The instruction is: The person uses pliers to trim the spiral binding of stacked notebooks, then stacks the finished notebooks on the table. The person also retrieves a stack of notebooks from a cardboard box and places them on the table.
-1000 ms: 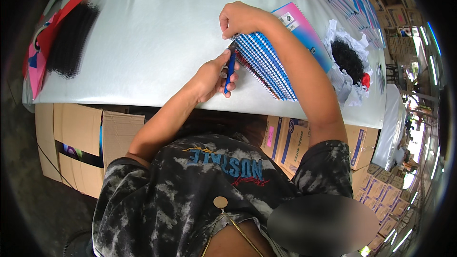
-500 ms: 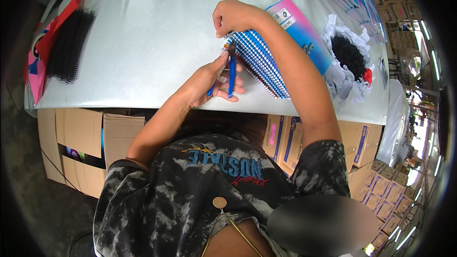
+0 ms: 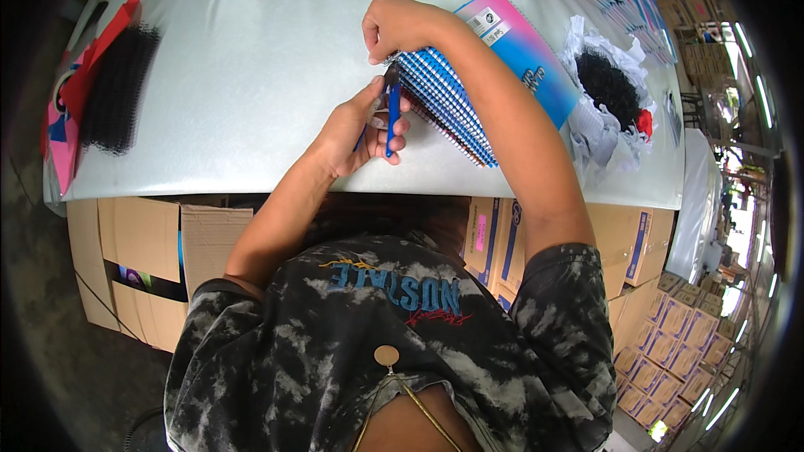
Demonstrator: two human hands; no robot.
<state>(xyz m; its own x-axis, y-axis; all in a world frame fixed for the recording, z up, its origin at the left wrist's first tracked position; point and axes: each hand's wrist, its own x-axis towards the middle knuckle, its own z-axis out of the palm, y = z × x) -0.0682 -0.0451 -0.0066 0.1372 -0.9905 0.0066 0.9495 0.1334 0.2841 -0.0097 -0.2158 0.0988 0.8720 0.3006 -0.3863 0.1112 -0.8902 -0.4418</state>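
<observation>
One forearm (image 3: 519,117) overhangs notebooks (image 3: 448,105); crumpled paper (image 3: 595,142), black tangle (image 3: 607,88) beside.

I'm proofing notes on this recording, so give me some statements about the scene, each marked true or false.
1. The left hand holds blue-handled pliers. True.
2. The right hand rests on the crumpled white paper. False: it is by the coil-bound notebooks.
3. A black tangle lies in the crumpled white paper. True.
4. The pink-and-blue cover is left of the left hand. False: it is to the right.
</observation>
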